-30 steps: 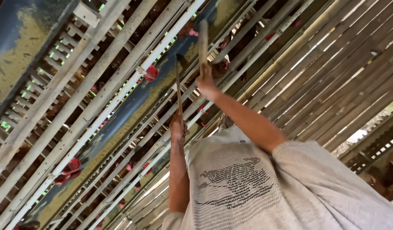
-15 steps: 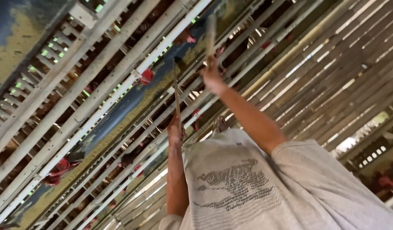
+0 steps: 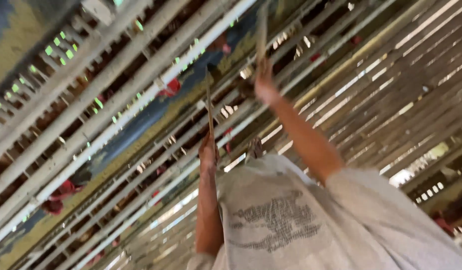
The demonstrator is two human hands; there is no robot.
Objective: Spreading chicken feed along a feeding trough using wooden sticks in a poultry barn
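While the left hand (image 3: 208,152) grips a thin stick (image 3: 209,102), the right hand (image 3: 265,86) holds a wooden slat (image 3: 262,30) higher.

We have one view only, from the camera on our head, so nothing is shared with a second view. The picture comes out turned over: our shirt (image 3: 291,220) fills the lower middle, very near the lens, and both arms run up and away from it. The left hand (image 3: 208,152) sits close, about mid-frame; the right hand (image 3: 265,87) is farther out, higher in the picture. Beyond them we face long rows of cages (image 3: 116,115) and slatted bars (image 3: 391,75), which cross the frame on a slant from lower left to upper right. The whole picture is blurred.
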